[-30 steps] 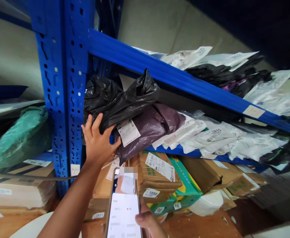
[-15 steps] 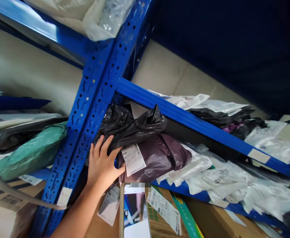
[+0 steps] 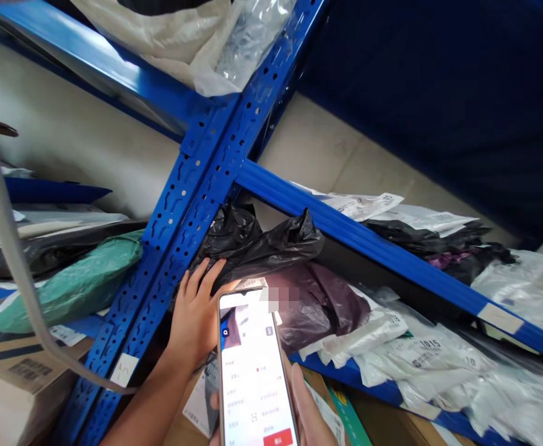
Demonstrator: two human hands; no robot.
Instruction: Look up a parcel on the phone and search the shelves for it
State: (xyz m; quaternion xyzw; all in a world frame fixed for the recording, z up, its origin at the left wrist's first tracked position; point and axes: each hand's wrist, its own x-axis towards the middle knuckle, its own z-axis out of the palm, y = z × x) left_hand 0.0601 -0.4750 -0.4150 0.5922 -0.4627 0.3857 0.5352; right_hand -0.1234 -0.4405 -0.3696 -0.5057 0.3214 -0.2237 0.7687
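Two hands are at work at the left end of a blue shelf (image 3: 368, 238), beside its perforated upright post (image 3: 173, 229). Left hand (image 3: 197, 316) lies flat, fingers spread, pressing on a crumpled black plastic parcel (image 3: 252, 244) that sits at the shelf's left corner on top of a dark purple parcel (image 3: 317, 303). Right hand (image 3: 306, 412) grips a phone (image 3: 255, 365) with a lit screen, held up just in front of the purple parcel's label. White labelled bags (image 3: 420, 359) lie farther along the shelf's front edge.
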